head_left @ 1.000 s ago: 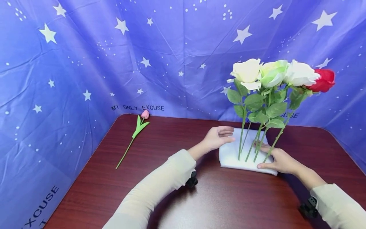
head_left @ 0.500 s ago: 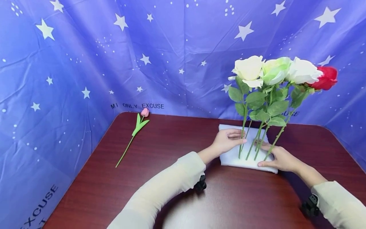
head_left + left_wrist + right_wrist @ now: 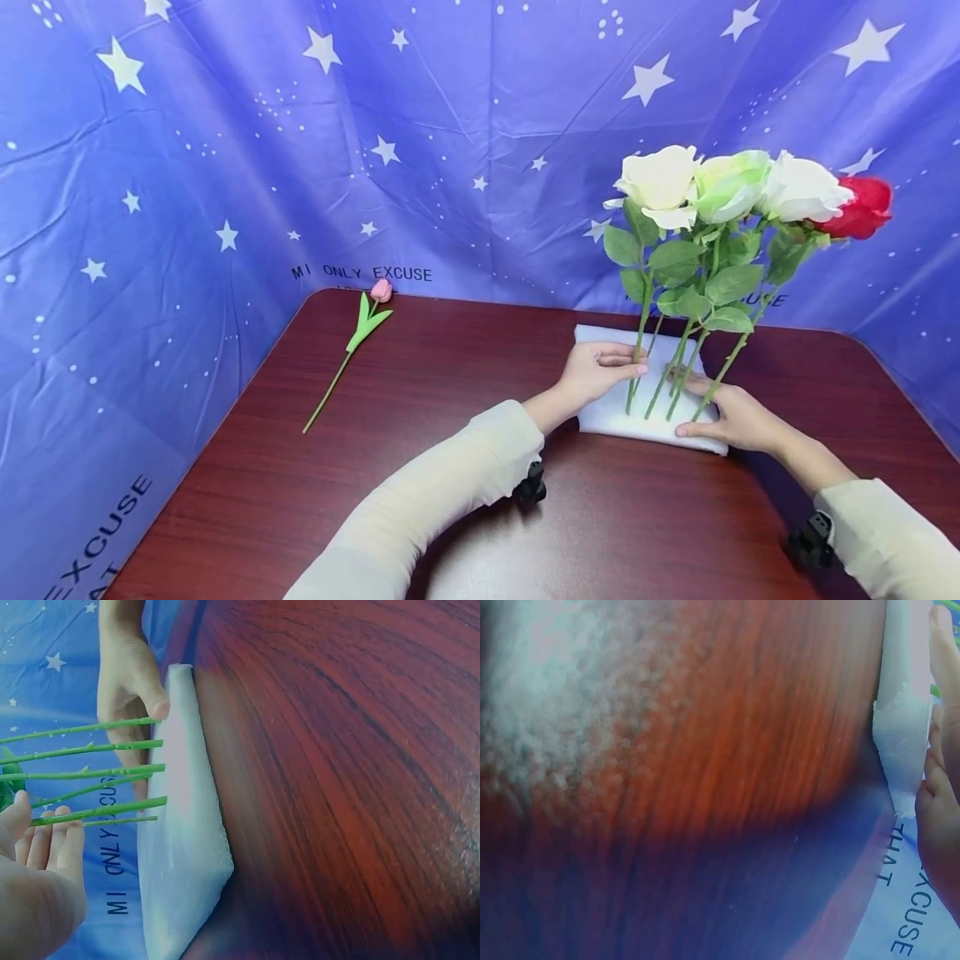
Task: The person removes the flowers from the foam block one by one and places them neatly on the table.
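Blue cloth point(image 3: 487, 92) with stars hangs behind the wood-grained surface point(image 3: 442, 358), and part of its lettering, beyond the grips, is covered by leaves point(image 3: 735, 285). We see the left grip point(image 3: 596, 372) pinching the stem of the cream rose point(image 3: 658, 183), whose bloom stands above this grip; how firmly it pinches, we cannot tell. Under both grips lies the white foam block point(image 3: 606, 419), in which the stems stand upright or slightly tilted. We see the right grip point(image 3: 733, 415) spread over the block's right side, its fingertips partly hidden behind stems. Above it are the green-tinged rose point(image 3: 731, 185), the white rose point(image 3: 804, 187) and the red rose point(image 3: 866, 207), this last partly covered by the white one. We count more stems than blooms. Well apart, left of the left grip, lies the pink tulip point(image 3: 381, 290). Our right wrist view cuts off the right grip.
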`<state>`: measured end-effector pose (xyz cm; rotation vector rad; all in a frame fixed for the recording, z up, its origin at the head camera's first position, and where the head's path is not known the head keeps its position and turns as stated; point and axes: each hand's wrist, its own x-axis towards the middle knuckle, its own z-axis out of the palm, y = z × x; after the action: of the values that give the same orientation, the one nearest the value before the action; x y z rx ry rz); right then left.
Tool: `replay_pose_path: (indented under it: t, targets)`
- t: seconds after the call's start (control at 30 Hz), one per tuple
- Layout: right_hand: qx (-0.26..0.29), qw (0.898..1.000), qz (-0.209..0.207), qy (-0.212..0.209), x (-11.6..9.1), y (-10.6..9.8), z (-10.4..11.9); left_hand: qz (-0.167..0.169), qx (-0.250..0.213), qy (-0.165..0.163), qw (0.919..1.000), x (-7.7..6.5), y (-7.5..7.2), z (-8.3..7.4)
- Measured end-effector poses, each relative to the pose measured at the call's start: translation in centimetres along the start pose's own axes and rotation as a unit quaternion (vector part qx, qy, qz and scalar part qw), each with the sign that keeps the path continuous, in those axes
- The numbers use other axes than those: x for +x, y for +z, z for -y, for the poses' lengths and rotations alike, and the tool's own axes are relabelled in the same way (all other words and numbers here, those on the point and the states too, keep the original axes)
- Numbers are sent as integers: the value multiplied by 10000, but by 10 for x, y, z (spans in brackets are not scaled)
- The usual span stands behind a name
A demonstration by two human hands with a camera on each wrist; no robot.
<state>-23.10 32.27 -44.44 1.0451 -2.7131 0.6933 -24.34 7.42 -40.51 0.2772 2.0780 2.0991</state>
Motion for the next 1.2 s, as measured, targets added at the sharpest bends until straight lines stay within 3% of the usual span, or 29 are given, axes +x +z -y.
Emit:
replay_pose_path:
  t: [0.17,0.53,0.9,1.2]
  targets:
    - [-3,10000,-31,-58,0,1,0,-66,-11,155,9999,-1,2,2]
    - [-82,9998,102,145,-1,-1,0,-56,-155,130,9998,-1,2,2]
    - [-109,9999,-8,3,-1,-1,2,-166,-256,241,9992,-2,-2,0]
    - [-71,9999,-38,-132,-2,1,1,-248,113,369,9989,-4,-3,-2]
